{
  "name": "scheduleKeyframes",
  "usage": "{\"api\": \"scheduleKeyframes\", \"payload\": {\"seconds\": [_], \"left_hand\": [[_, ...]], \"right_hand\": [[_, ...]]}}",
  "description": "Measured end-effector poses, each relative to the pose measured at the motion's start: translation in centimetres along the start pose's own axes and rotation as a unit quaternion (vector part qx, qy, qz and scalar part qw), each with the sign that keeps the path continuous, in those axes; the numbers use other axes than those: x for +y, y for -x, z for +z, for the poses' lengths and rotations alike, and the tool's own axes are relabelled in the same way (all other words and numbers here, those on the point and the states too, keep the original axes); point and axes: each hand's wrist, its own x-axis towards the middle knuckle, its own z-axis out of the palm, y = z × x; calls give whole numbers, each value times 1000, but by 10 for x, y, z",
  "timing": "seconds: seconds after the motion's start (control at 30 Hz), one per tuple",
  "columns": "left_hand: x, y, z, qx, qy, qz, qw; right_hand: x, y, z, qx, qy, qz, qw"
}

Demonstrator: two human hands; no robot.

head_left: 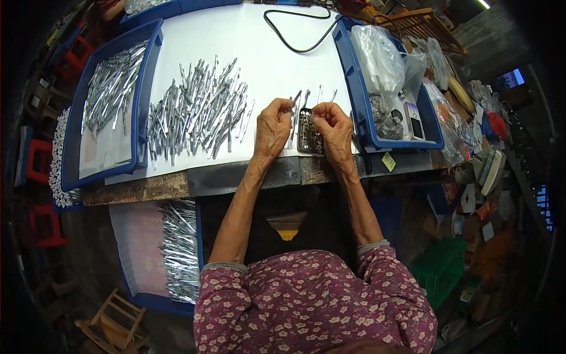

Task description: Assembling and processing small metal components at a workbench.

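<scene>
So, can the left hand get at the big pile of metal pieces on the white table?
Probably yes. The left hand sits just beside the pile of metal pieces, with only bare white table between them; nothing blocks it.

A white-topped worktable (236, 47) with a worn dark front edge (236, 177) occupies the upper centre, under even lighting. To the left, red plastic stools (41, 159) stand on a dim floor, and a small wooden stool (112, 324) lies at lower left. To the right, cluttered shelving (477, 135), a green crate (442, 265) and a wooden rack (421, 23) are visible.
</scene>
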Motion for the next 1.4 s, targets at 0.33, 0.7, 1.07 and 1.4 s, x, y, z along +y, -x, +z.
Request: {"api": "scheduleKeyframes", "payload": {"seconds": [0.33,0.7,1.07,1.4], "left_hand": [[4,0,-3,-45,178,-55,982],[3,1,-3,-64,187,-53,979],[6,0,-3,-64,187,-61,978],[3,1,-3,-61,201,-61,976]], "right_hand": [[-8,-10,17,0,16,-36,999],[-3,-11,17,-8,17,-34,999],[0,-12,20,2,24,-34,999],[3,-13,20,5,33,-49,998]]}}
